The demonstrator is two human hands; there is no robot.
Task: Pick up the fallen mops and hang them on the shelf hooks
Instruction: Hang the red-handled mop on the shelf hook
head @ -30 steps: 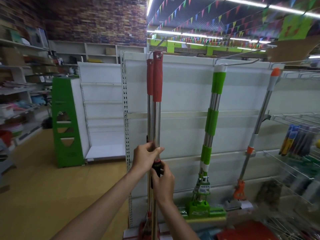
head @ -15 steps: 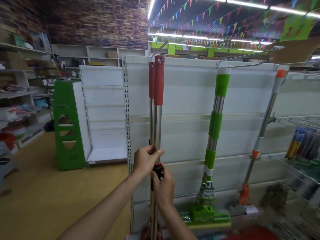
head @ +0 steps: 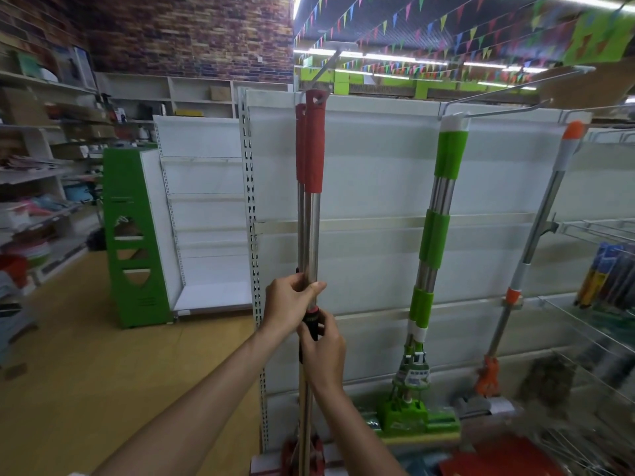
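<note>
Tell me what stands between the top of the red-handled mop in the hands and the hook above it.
Nothing visible does. The red-handled mop, gripped by the left hand and right hand, has its top eyelet right at the hook. A second red mop sits just behind it, not between them.

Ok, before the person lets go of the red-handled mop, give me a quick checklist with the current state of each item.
1. Left hand gripping the red-handled mop shaft: ok.
2. Right hand on the shaft below it: ok.
3. Hole in the handle top threaded onto the hook: cannot tell; it sits at the hook's base.
4. Shaft upright: ok.
5. Second red mop directly behind, hanging securely: cannot tell.
6. Green mop clear to the right: ok.
</note>
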